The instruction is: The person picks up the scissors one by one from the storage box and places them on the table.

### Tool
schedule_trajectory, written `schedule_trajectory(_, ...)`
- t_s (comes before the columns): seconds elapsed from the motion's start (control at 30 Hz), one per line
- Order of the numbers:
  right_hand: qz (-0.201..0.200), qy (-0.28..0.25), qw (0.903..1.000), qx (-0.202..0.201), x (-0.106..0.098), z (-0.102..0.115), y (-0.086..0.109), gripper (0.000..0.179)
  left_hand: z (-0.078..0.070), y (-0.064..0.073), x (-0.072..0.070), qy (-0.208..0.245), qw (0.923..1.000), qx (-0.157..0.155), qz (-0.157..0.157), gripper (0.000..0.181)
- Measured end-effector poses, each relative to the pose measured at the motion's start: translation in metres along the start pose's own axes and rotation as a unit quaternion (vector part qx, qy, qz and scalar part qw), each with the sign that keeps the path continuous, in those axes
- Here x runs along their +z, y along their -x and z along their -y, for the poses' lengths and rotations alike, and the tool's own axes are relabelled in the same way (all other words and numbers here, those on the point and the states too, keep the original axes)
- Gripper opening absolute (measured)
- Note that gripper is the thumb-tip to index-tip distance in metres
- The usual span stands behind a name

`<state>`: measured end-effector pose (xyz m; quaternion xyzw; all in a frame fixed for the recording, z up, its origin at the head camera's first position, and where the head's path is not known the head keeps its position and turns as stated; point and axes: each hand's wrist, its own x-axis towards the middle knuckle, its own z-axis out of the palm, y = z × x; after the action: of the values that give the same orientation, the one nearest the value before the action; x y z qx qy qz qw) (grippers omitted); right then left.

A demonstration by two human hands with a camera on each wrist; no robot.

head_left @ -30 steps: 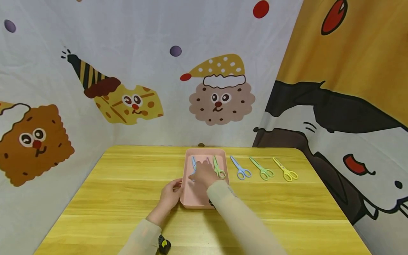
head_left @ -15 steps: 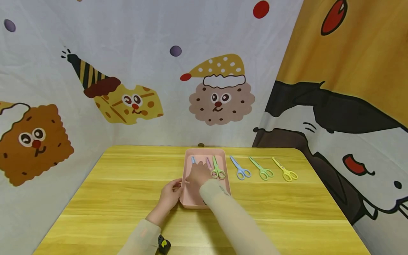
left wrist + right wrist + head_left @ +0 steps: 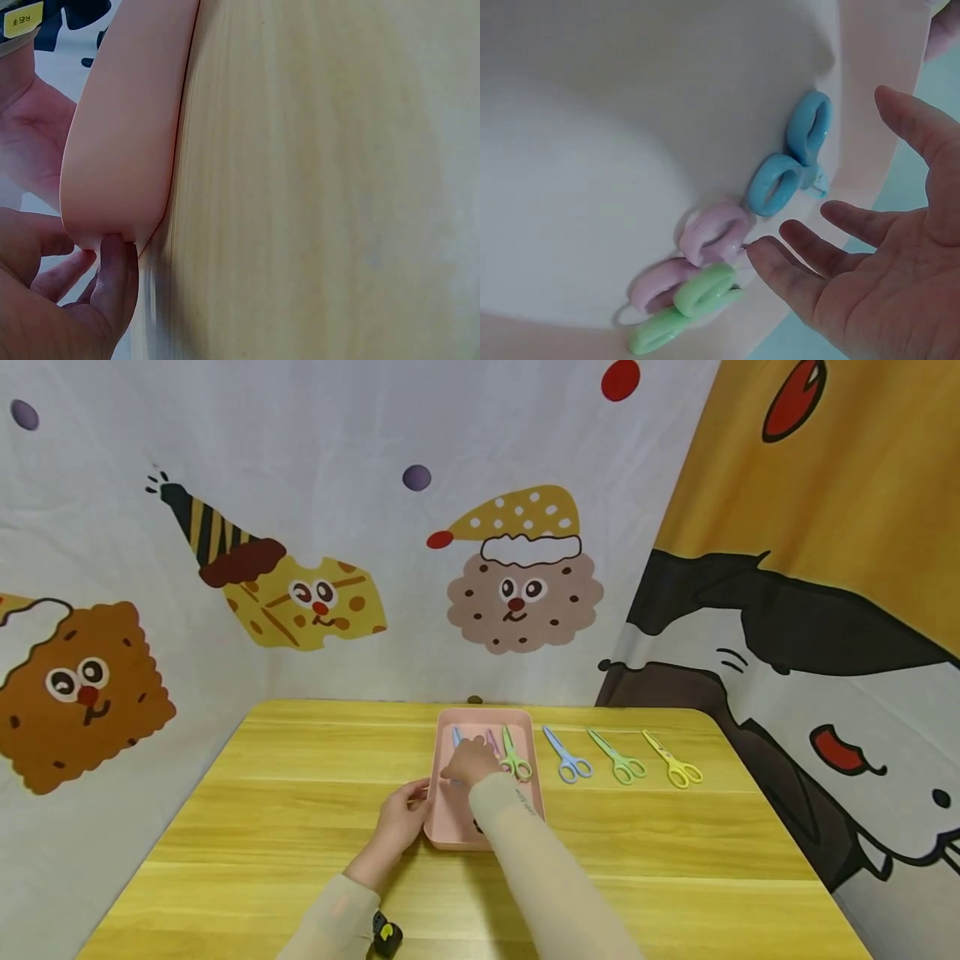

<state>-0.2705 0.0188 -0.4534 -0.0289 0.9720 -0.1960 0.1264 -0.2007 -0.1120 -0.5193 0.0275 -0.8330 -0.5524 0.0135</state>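
A pink tray (image 3: 442,827) holds blue scissors (image 3: 789,161), light purple scissors (image 3: 709,232) and light green scissors (image 3: 694,304), side by side. The right hand (image 3: 472,763) is above the tray and partly covers the blue and purple scissors in the head view. In the right wrist view its fingers are spread and relaxed, near the scissors' handles with nothing between them. At the tray's left side, the left hand (image 3: 401,817) holds the tray; the left wrist view has its bent fingers (image 3: 112,270) against the tray's corner.
Right of the tray, blue scissors (image 3: 567,758), green scissors (image 3: 618,760) and yellow scissors (image 3: 672,762) lie in a row on the wooden table (image 3: 675,852). A printed cloth (image 3: 337,435) hangs behind the table.
The right hand has shifted a little left inside the tray, uncovering the green scissors' handles and more of the purple scissors. The left hand stays in place.
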Motion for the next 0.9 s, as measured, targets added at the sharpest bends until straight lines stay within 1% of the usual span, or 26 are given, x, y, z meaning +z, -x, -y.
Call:
schedule_trajectory(0.2,-0.002,0.005,1.0000,0.006,0.003,0.000,-0.004,0.057,-0.001,0.000,0.001,0.002,0.9999,-0.009,-0.003,0.035)
schedule_trajectory(0.4,-0.017,0.054,0.9984,0.009,0.010,0.001,-0.005,0.049,0.000,0.000,0.001,0.004,1.0000,-0.008,-0.002,0.036)
schedule_trajectory(0.53,-0.027,0.075,0.9968,0.009,0.010,0.004,-0.003,0.046,0.000,0.000,0.001,0.008,0.9999,-0.006,-0.002,0.035)
schedule_trajectory(0.67,-0.028,0.093,0.9952,0.009,0.009,0.005,-0.002,0.042,0.000,0.000,0.001,0.005,1.0000,-0.006,-0.003,0.035)
schedule_trajectory(0.9,-0.037,0.085,0.9956,0.019,0.013,0.004,-0.006,0.035,-0.002,0.000,0.001,0.006,0.9999,-0.011,0.000,0.036)
